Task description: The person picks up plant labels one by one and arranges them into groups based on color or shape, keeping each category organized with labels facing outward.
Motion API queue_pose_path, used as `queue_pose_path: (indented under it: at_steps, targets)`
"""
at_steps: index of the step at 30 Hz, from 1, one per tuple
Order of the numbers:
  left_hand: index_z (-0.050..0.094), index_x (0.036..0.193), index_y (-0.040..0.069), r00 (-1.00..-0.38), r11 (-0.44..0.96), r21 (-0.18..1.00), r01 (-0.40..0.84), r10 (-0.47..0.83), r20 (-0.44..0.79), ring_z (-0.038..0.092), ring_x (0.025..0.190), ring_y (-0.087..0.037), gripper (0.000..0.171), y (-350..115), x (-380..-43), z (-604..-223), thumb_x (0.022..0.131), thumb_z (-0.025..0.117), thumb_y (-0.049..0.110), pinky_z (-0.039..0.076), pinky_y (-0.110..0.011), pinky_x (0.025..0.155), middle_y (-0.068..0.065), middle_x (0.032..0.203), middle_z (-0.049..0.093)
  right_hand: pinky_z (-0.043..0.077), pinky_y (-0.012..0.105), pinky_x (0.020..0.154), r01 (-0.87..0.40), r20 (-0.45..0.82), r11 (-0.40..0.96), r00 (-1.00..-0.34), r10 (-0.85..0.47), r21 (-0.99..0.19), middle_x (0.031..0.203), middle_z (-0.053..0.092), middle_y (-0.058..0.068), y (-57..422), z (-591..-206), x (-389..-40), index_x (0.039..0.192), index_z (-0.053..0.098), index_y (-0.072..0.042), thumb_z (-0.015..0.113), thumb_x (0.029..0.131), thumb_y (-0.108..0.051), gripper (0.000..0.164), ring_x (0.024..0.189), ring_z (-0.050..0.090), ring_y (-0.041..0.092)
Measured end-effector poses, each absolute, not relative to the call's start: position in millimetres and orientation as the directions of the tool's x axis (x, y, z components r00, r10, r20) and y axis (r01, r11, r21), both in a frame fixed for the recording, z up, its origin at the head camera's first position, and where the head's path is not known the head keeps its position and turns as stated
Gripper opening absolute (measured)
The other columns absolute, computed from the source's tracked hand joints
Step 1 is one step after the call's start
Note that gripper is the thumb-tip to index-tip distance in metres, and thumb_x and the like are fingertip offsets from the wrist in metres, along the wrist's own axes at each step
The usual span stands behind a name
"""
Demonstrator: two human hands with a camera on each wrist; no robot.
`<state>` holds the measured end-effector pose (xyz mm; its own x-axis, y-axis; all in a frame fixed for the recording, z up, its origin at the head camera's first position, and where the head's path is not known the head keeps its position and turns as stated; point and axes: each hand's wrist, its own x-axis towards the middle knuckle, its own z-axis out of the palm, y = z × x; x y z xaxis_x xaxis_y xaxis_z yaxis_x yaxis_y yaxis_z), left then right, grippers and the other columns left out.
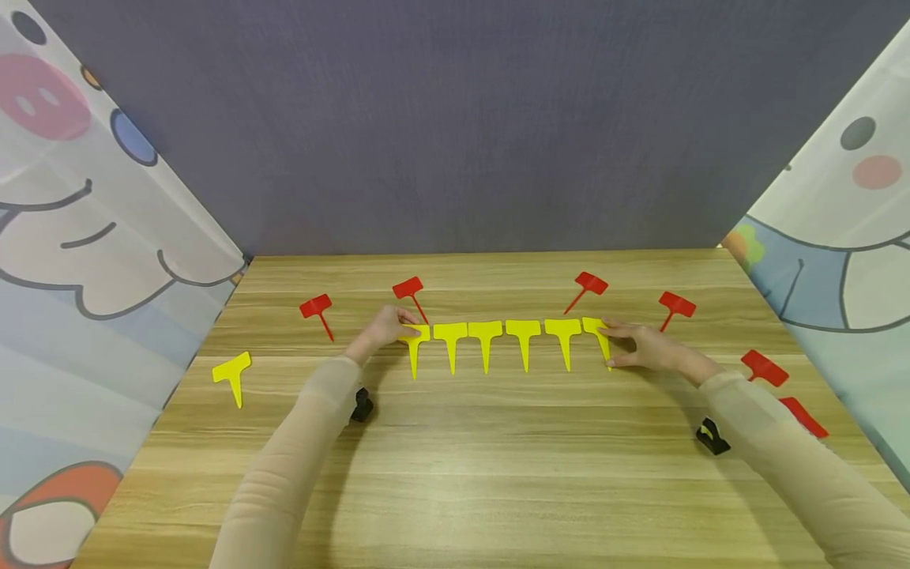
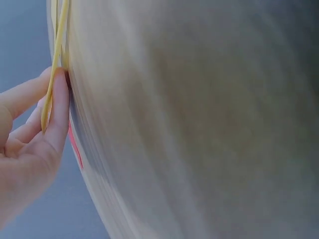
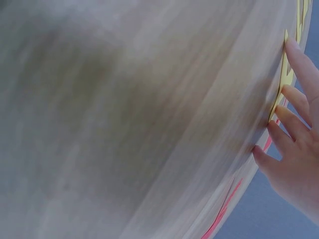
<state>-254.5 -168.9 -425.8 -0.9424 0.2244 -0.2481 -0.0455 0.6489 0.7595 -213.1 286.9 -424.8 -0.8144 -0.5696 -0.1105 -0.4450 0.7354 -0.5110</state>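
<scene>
1. Reaches forward over the wood-grain table with 2 arms in pale sleeves, bringing a hand to each end of a row of yellow, T-shaped tags.
2. Pinches the leftmost yellow tag of the row by the head, in a narrow hold between thumb and fingers of the left hand.
3. Spreads the right hand wide at the rightmost yellow tag, touching near the pointed tip with the thumb and along the head with the fingertips.
4. Shows between the 2 hands 4 more yellow tags, lying side by side, points toward the near edge.
5. Includes a lone yellow tag at the table's left, tilted, well apart from the row.
6. Shows on the same table 6 red tags: 4 lying beyond the hands and row, 2 beside the right sleeve, with the nearer partly hidden.
7. Backed by a grey-blue partition, between cartoon-printed curtains.
</scene>
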Motion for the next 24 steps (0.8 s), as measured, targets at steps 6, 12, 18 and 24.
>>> queue_pose_path:
  at_steps: [6,12,18,24]
  targets:
    - [0.063,0.094,-0.007,-0.95,0.716,0.696,0.053,0.251,-0.186,0.056,0.081,-0.022,0.019,-162.8,-251.1,-420.4,0.076,0.065,0.0,0.048,-0.026,0.066,-0.017,0.091,0.062,0.026,0.058,0.094,-0.433,-0.12,0.738,-0.817,-0.564,-0.517,0.135,0.028,0.03,287.2,-425.2,-213.1,0.124,0.044,0.01,0.07,0.074,-0.028,0.068,0.12,0.025,0.05]
    - [0.064,0.093,-0.005,-0.947,0.794,0.594,0.133,0.278,-0.16,0.057,0.086,-0.025,0.018,-158.1,-250.1,-417.8,0.077,0.066,0.003,0.048,-0.031,0.074,-0.016,0.092,0.063,0.027,0.058,0.094,-0.429,-0.122,0.738,-0.818,-0.562,-0.52,0.136,0.028,0.03,287.3,-424.9,-212.9,0.124,0.044,0.009,0.07,0.074,-0.028,0.068,0.121,0.025,0.049]
    - [0.065,0.091,-0.003,-0.945,0.81,0.554,0.19,0.304,-0.12,0.055,0.081,-0.023,0.016,-157.6,-249.6,-419.4,0.077,0.066,0.003,0.047,-0.033,0.074,-0.013,0.091,0.063,0.026,0.057,0.095,-0.422,-0.126,0.736,-0.819,-0.56,-0.53,0.136,0.027,0.029,286.3,-423.2,-212.4,0.125,0.043,0.009,0.07,0.074,-0.027,0.068,0.121,0.024,0.049]
    - [0.066,0.088,-0.001,-0.939,0.833,0.495,0.249,0.332,-0.086,0.056,0.08,-0.021,0.013,-158.3,-247.6,-420.0,0.077,0.066,0.006,0.042,-0.038,0.084,-0.011,0.09,0.065,0.025,0.058,0.095,-0.418,-0.129,0.731,-0.817,-0.562,-0.54,0.136,0.027,0.029,285.3,-421.9,-211.8,0.125,0.043,0.009,0.069,0.075,-0.027,0.068,0.121,0.024,0.049]
